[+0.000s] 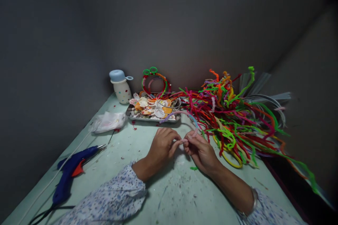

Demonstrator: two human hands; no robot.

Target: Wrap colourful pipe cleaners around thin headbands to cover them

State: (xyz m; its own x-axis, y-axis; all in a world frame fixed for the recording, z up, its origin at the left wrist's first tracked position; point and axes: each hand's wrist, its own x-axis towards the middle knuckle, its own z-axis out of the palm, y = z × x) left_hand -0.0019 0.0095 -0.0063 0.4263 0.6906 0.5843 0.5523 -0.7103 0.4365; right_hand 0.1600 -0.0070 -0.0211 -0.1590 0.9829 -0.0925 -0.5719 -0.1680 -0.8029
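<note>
Near the middle of the pale green table, my left hand pinches the short pink end of a fuzzy pipe cleaner between thumb and forefinger. Close beside it on the right, my right hand has its fingers closed on the same fuzzy piece. From the right fingers a pink, blue and purple pipe cleaner strip curves up and back to the left, in front of the tray. Whether the strip and the short pink end are one piece is hidden by the fingers.
A metal tray of shells and flower shapes stands behind my hands. Colorful pipe cleaners pile up at the right. A blue glue gun with its cord, a plastic bag and a dotted bottle are at the left.
</note>
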